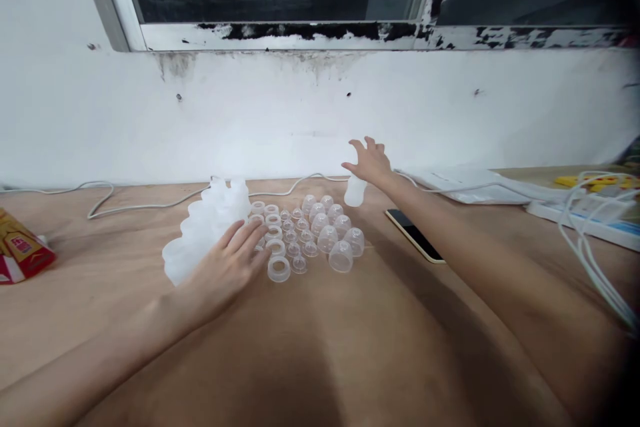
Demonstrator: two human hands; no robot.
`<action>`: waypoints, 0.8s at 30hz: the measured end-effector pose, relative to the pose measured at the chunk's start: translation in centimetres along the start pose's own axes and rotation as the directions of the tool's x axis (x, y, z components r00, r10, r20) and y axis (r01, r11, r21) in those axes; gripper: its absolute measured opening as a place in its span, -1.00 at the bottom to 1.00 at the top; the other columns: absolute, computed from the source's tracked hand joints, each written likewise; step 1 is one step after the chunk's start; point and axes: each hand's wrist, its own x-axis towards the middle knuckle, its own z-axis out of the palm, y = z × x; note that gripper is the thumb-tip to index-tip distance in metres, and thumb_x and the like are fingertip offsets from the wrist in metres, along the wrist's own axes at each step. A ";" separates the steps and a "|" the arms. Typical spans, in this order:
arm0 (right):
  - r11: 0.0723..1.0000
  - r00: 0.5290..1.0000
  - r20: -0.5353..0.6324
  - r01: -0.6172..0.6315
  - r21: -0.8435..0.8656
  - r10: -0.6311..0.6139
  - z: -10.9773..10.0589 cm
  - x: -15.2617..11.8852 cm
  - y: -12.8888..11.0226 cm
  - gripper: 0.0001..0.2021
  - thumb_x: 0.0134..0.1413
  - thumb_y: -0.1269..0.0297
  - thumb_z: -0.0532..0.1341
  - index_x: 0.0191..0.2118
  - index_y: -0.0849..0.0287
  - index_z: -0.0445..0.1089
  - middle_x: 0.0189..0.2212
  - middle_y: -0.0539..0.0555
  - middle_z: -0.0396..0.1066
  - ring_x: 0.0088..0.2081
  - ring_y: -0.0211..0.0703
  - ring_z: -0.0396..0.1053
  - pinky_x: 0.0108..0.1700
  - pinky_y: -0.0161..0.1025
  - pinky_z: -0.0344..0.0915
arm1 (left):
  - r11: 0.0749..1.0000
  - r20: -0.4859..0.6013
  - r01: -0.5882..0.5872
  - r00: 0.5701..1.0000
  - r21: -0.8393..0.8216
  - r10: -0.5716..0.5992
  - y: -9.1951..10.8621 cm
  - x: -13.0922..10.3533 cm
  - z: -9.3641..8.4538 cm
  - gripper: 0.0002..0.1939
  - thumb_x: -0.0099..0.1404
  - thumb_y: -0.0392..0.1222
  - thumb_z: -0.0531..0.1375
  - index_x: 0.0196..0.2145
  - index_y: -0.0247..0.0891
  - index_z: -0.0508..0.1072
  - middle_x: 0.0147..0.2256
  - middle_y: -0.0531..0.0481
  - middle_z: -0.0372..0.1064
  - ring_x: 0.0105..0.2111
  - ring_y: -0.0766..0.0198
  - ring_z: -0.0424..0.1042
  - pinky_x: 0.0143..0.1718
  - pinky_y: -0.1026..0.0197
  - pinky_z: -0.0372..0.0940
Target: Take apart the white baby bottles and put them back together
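My left hand (233,260) lies over the left edge of the screw rings (279,269), fingers stretched out and slightly apart. Its fingertips cover some of these clear plastic rings. Just left of it, translucent white baby bottles (200,227) stand close together in a group. My right hand (369,161) is raised near the wall with its fingers spread, just above a single white bottle (355,192) standing upright. I see no grip on that bottle. Between the hands, small clear nipples (299,263) and dome-shaped bottle caps (341,257) are set out in rows.
A phone (415,235) lies under my right forearm. Thin white cable (150,205) runs along the wall. At the right are a white plastic packet (470,187), a power strip (585,223) and looped cords (585,247). A red and gold box (23,250) sits far left.
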 end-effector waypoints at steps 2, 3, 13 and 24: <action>0.998 0.981 0.186 -0.044 -0.041 0.051 1.2 0.7 1.0 -0.58 -0.11 0.18 0.16 -0.09 0.22 0.19 -0.13 0.26 0.16 -0.12 0.08 0.15 -0.23 -0.10 0.16 | 0.999 -0.025 -0.019 1.000 -0.033 0.018 0.5 0.3 -0.4 -0.67 0.14 -0.33 0.05 -0.09 -0.31 0.22 0.03 -0.24 0.06 0.07 -0.01 0.00 0.04 -0.07 0.01; 0.997 0.969 0.240 -0.050 -0.053 0.062 1.5 0.6 1.4 -0.62 -0.11 0.19 0.15 -0.12 0.22 0.22 -0.19 0.23 0.20 -0.17 0.03 0.19 -0.25 -0.14 0.16 | 0.998 -0.033 -0.019 0.999 -0.060 0.017 0.7 0.3 -0.6 -0.68 0.15 -0.32 0.04 -0.10 -0.31 0.22 0.03 -0.23 0.06 0.07 0.00 0.00 0.04 -0.06 0.02; 0.939 0.964 -0.218 0.209 0.273 -0.151 -6.8 -7.4 -3.7 -0.63 -0.09 0.11 0.14 -0.16 0.21 0.21 -0.22 0.15 0.24 -0.22 -0.06 0.23 -0.22 -0.16 0.14 | 0.924 -0.246 0.166 0.934 -0.344 -0.260 1.9 1.9 -1.6 -0.56 0.19 -0.19 0.01 0.01 -0.37 0.06 0.05 -0.28 0.00 0.07 0.03 -0.02 0.00 -0.04 0.07; 0.605 0.780 0.510 -0.219 0.765 -0.362 -8.7 -18.3 -8.2 -0.68 -0.09 0.08 0.15 -0.23 0.13 0.17 -0.47 -0.03 0.29 -0.70 -0.40 0.19 -0.67 -0.36 0.18 | 0.840 0.048 0.225 0.972 -0.493 -0.232 5.7 4.0 -1.9 -0.63 0.18 -0.16 -0.04 -0.08 -0.36 0.08 -0.23 -0.16 0.28 -0.26 0.12 0.31 -0.33 0.10 0.26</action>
